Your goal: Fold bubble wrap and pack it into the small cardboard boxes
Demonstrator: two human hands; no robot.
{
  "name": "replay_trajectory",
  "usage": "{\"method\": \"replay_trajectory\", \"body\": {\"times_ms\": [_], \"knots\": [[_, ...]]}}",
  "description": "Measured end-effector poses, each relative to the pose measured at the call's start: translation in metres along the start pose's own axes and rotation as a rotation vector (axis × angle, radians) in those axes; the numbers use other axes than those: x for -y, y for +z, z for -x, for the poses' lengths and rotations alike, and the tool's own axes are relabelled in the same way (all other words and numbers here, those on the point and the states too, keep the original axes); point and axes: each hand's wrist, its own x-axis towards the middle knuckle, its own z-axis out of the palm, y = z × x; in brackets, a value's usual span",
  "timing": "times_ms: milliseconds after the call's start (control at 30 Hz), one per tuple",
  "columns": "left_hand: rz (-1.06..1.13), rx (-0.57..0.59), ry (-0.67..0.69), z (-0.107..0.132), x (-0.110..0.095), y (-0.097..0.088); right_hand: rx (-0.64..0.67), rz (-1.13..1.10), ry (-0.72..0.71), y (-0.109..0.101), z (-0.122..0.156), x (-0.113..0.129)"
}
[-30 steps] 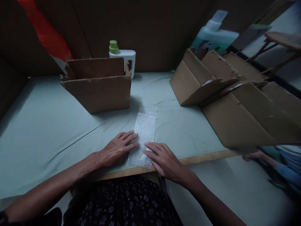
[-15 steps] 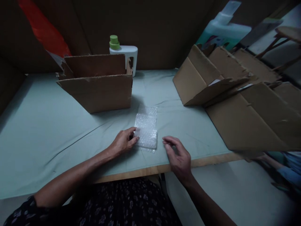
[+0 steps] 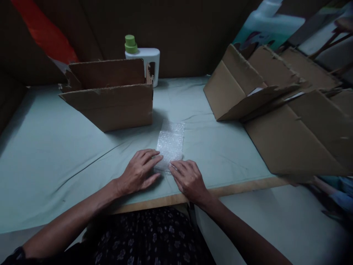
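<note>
A clear bubble wrap piece (image 3: 171,141) lies flat on the cloth-covered table in front of me. My left hand (image 3: 139,171) rests at its near left edge, fingers stretched out and thumb apart, the fingertips touching the wrap. From the right, my right hand (image 3: 189,178) reaches over the near right corner. Its fingers are bent and pressed together on the wrap there, covering part of that edge. Whether anything lies inside the wrap, I cannot tell.
A cardboard box (image 3: 121,106) with an open top stands at the back left, before a white bottle with a green cap (image 3: 142,55). More cardboard boxes (image 3: 298,132) stand on the right, with a blue-green bottle (image 3: 264,29) behind. The table's wooden edge (image 3: 165,201) runs near my body.
My right hand has moved left from beside the bubble wrap onto its near right corner. The left hand has gone from a loose pinch at the left edge to outstretched fingers.
</note>
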Motion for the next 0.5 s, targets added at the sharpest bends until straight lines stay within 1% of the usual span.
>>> {"method": "replay_trajectory", "body": {"times_ms": [100, 200, 267, 300, 367, 433, 500], "knots": [[-0.015, 0.119, 0.099, 0.008, 0.001, -0.001, -0.017, 0.013, -0.022, -0.002, -0.003, -0.003], [-0.029, 0.204, 0.109, 0.007, 0.002, 0.002, 0.070, -0.034, -0.039, -0.011, -0.005, -0.005], [-0.038, 0.233, 0.100, 0.003, 0.003, 0.002, 0.144, -0.049, -0.064, -0.017, -0.004, -0.005], [-0.040, 0.242, 0.099, 0.002, 0.003, 0.001, 0.159, -0.032, -0.084, -0.019, -0.003, -0.004], [-0.036, 0.262, 0.100, 0.000, 0.004, -0.001, 0.149, 0.033, -0.130, -0.019, -0.001, -0.004], [-0.027, 0.284, 0.095, -0.002, 0.005, -0.004, 0.098, 0.075, -0.162, -0.014, -0.001, -0.005], [-0.024, 0.296, 0.085, -0.003, 0.006, -0.003, 0.059, 0.038, -0.140, -0.009, -0.004, -0.008]]}}
